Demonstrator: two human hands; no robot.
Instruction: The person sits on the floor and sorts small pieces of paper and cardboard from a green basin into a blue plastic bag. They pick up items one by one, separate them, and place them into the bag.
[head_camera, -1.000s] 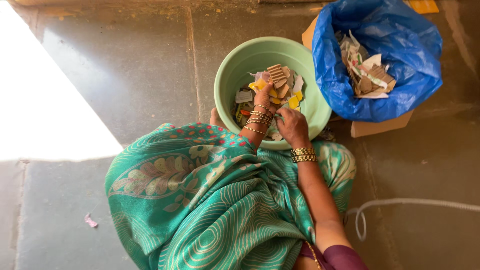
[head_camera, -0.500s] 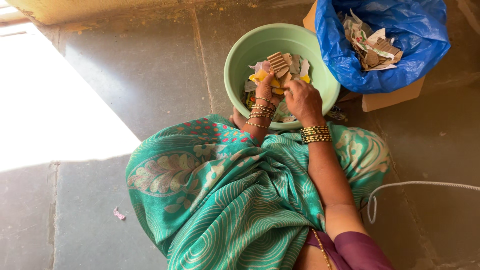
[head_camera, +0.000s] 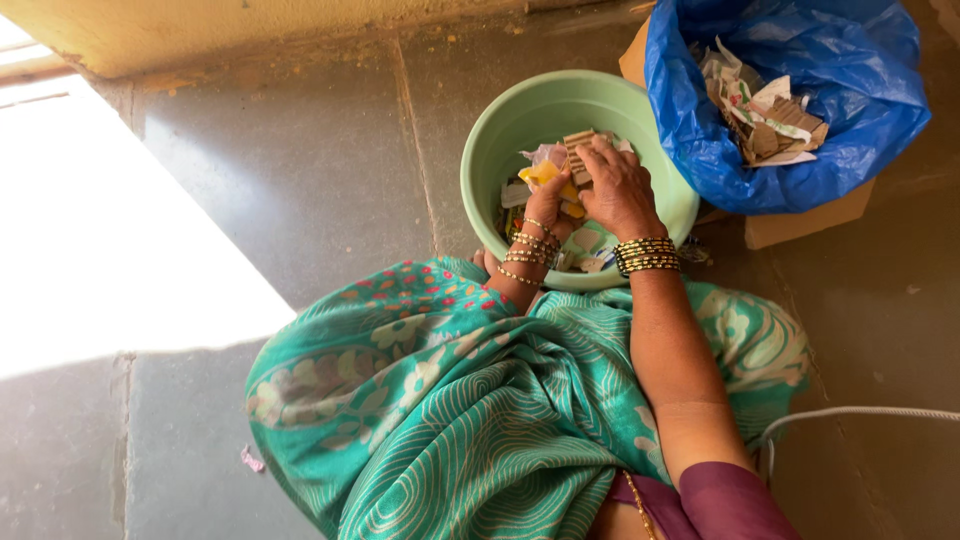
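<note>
Blue bag (head_camera: 800, 110) cut off at top edge; right hand (head_camera: 618, 190) hides scraps beneath.

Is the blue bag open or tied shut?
Open: the blue bag gapes, showing cardboard and paper scraps inside.

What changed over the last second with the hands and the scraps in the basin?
The right hand rose from the basin's near rim onto the scrap bundle, covering its top. The left hand still holds that bundle over the green basin. The blue bag looks unchanged.

Pale green basin (head_camera: 500, 150); blue bag (head_camera: 860, 140); teal sari (head_camera: 450, 400), cream leaf pattern; grey floor (head_camera: 300, 170); gold-black bangles (head_camera: 647, 255).
</note>
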